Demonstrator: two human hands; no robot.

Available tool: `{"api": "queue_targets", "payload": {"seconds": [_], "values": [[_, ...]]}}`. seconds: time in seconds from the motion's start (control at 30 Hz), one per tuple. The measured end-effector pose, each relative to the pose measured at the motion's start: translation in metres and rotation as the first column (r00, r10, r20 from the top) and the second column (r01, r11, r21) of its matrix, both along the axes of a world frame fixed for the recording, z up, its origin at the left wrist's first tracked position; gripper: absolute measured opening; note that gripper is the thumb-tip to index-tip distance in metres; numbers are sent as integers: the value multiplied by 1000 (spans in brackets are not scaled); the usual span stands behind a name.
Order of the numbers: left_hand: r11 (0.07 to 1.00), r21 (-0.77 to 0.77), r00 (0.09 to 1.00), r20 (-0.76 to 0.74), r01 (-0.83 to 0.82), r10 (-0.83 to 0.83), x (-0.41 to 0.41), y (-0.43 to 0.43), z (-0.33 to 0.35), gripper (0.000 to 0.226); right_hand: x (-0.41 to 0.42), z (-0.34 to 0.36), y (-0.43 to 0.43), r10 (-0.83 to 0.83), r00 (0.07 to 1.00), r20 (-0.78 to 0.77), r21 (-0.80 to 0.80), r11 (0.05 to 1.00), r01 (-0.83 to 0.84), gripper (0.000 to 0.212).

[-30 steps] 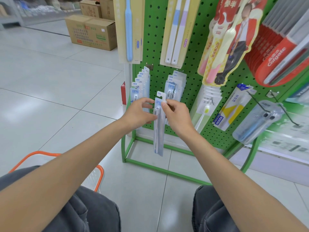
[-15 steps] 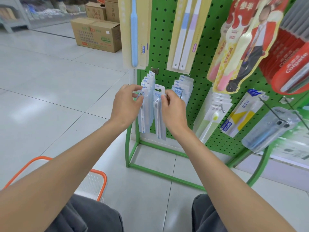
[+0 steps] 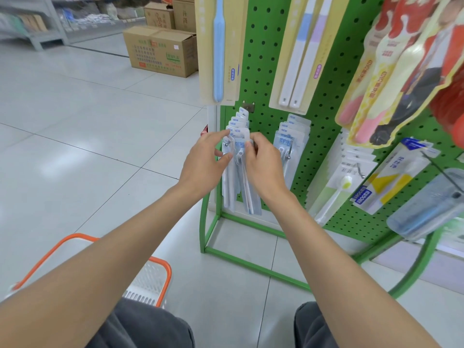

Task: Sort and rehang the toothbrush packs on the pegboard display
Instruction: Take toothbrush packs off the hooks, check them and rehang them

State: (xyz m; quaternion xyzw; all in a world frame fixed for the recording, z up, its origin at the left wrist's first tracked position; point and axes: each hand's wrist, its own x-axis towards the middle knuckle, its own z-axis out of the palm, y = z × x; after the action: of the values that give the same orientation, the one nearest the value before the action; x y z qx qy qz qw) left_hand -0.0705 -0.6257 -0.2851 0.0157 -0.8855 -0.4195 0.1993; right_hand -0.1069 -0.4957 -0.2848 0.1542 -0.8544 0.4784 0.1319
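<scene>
Head view: over floor tiles (image 3: 88, 146) at pegboard (image 3: 326, 109), left grip (image 3: 203, 167) pinches hung packs (image 3: 238, 119), right grip (image 3: 263, 167) a toothbrush pack (image 3: 251, 199).

My right grip (image 3: 263, 167) pinches the header of a slim clear-plastic toothbrush pack (image 3: 242, 139), hanging upright; just left, my left grip (image 3: 204, 167) holds the row of matching packs (image 3: 238, 119) on the green pegboard (image 3: 266, 71).

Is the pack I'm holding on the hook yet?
Not yet: right hand pinches the pack beside the bare hook tip; left hand holds the hung packs.
</scene>
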Motion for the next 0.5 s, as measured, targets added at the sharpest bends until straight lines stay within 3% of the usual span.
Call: {"api": "queue_targets", "payload": {"seconds": [0.37,0.5], "values": [[999,23,999,13,-30,30,-4,-2,3,33,-12,-4,5,50,998,35,-52,998,-48,27],[996,71,999,19,-45,43,-6,-2,3,29,-16,-8,6,32,999,43,-5,999,-31,34]]}}
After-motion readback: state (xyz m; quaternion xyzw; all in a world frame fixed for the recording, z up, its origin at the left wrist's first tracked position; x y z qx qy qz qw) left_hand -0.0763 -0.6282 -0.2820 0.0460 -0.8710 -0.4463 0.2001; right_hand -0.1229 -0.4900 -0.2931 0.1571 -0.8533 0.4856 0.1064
